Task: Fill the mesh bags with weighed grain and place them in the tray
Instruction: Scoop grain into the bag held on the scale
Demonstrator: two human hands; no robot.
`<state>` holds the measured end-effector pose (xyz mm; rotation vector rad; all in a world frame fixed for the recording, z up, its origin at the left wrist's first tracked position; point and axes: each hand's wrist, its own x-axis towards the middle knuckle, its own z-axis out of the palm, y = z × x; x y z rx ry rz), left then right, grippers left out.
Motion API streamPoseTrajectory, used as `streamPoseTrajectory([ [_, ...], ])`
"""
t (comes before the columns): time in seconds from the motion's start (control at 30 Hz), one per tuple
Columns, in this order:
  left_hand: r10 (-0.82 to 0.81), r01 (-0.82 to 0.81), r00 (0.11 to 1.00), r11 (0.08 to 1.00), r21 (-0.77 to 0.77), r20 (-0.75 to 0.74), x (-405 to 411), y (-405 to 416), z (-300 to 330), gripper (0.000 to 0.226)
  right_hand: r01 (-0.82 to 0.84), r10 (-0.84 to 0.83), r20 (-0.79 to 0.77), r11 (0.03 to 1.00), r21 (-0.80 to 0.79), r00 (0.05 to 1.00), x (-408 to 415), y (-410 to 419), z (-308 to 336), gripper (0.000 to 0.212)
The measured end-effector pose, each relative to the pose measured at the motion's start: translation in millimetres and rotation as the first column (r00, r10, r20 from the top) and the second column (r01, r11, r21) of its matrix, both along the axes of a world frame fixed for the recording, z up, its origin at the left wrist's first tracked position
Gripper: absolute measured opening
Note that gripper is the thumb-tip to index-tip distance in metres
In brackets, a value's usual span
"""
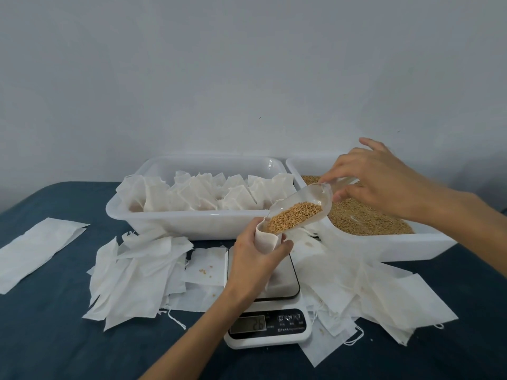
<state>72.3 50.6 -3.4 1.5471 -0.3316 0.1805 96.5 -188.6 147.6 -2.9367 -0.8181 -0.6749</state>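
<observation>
My left hand [256,259] grips an open white mesh bag [267,241] upright over the digital scale [267,305]. My right hand [384,182] pinches the handle of a clear plastic scoop [304,204] tilted down into the bag's mouth. Golden grain [293,216] lies in the scoop at the bag's opening. Behind, a white tray [192,223] holds several filled bags [208,194]. A second white tray [428,244] on the right holds loose grain [362,218].
Empty mesh bags lie in heaps left [140,275] and right [378,294] of the scale on the dark blue cloth [55,338]. A flat white sheet [38,248] lies at far left. A few spilled grains [205,270] sit beside the scale. A grey wall stands behind.
</observation>
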Motion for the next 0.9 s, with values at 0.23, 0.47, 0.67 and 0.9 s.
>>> streamPoseTrajectory([
  [0.23,0.002,-0.002,1.0,1.0,0.002,-0.01,-0.3,0.2,-0.1,0.027,0.002,-0.002,0.002,1.0,0.005,1.0,-0.2,0.5,-0.5,0.029],
  [0.47,-0.001,0.001,1.0,1.0,0.001,-0.008,0.0,0.1,0.8,0.025,0.001,-0.001,0.01,1.0,-0.002,1.0,0.2,0.7,-0.9,0.03],
  [0.67,0.0,0.0,1.0,1.0,-0.006,-0.03,0.3,0.5,1.7,0.028,-0.005,0.005,0.013,1.0,-0.006,1.0,-0.5,1.2,-0.9,0.029],
  [0.9,-0.006,0.005,0.999,1.0,-0.011,-0.04,0.1,3.1,1.3,0.027,0.004,-0.003,0.021,1.0,-0.015,1.0,-1.4,2.5,-0.6,0.029],
])
